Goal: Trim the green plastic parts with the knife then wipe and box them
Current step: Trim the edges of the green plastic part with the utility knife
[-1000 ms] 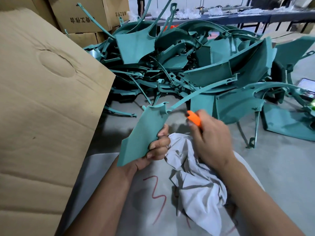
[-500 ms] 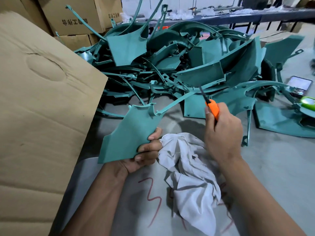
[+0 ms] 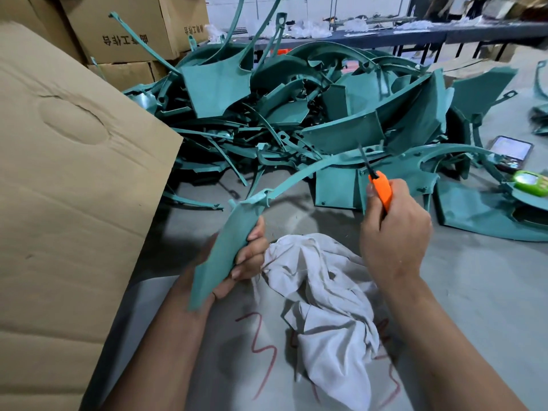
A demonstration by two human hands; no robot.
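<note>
Gripping green part point(image 3: 225, 247); knife point(image 3: 381, 189) raised

Your grey floor point(image 3: 474, 292) carries a heap of green parts point(image 3: 296, 114). A phone point(image 3: 511, 149) lies right of it. Cardboard boxes point(image 3: 124, 34) stand behind.

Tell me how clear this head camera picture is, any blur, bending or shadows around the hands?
Head view: wide-angle bending curves the cardboard box flap and the far table edge; the left hand, right hand and knife look sharp; soft overhead light, with faint shadows under the white cloth and the held green part.
</note>
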